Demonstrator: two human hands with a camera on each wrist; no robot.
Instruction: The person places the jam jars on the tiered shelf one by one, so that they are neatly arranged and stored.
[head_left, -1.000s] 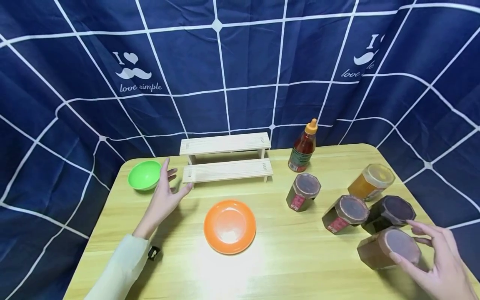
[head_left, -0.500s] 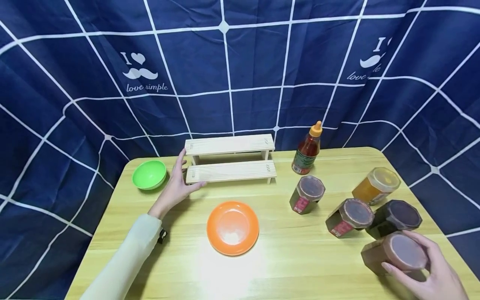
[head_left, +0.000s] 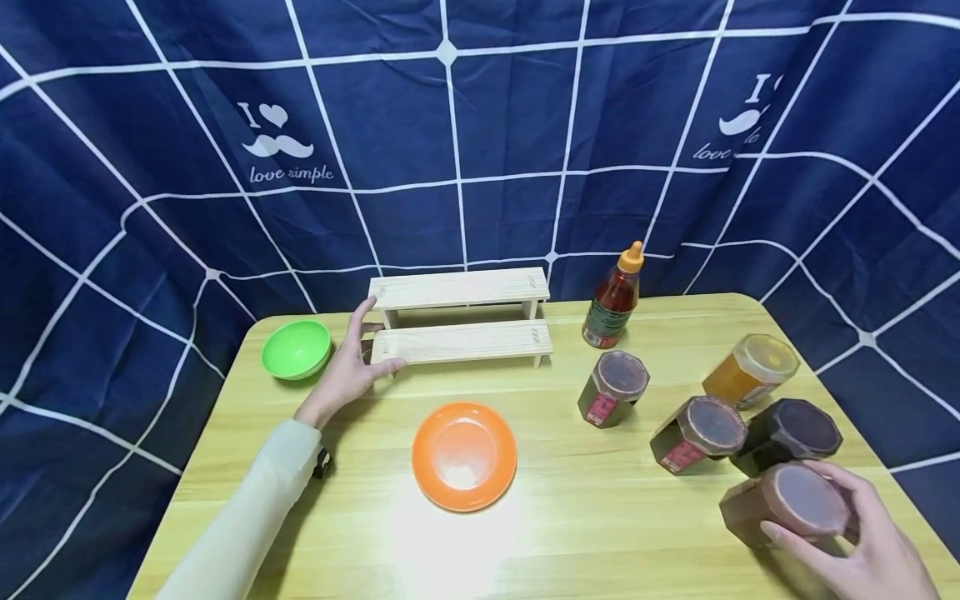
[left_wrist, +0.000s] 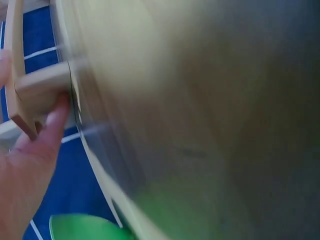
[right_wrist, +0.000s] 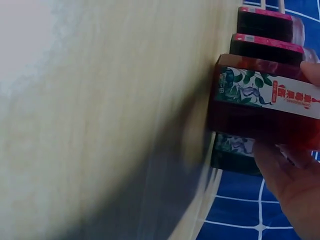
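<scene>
You see a navy curtain (head_left: 525,125) crossed by a white grid, printed with white moustache motifs. The table (head_left: 585,517) is pale yellow wood grain; the stepped rack (head_left: 461,321) is lighter, unpainted wood. The bowl (head_left: 296,348) is bright green, the plate (head_left: 463,455) orange. The bottle (head_left: 615,298) is red-brown with an orange cap. Your sleeve (head_left: 240,525) is cream.

I see the two-step rack (head_left: 459,321) at frame centre, bowl (head_left: 296,348) to its left, bottle (head_left: 615,297) to its right. Plate (head_left: 464,455) lies below the rack. Five jars cluster lower right; the nearest jar (head_left: 787,503) sits lowest, beside the table (head_left: 600,533) edge.
</scene>
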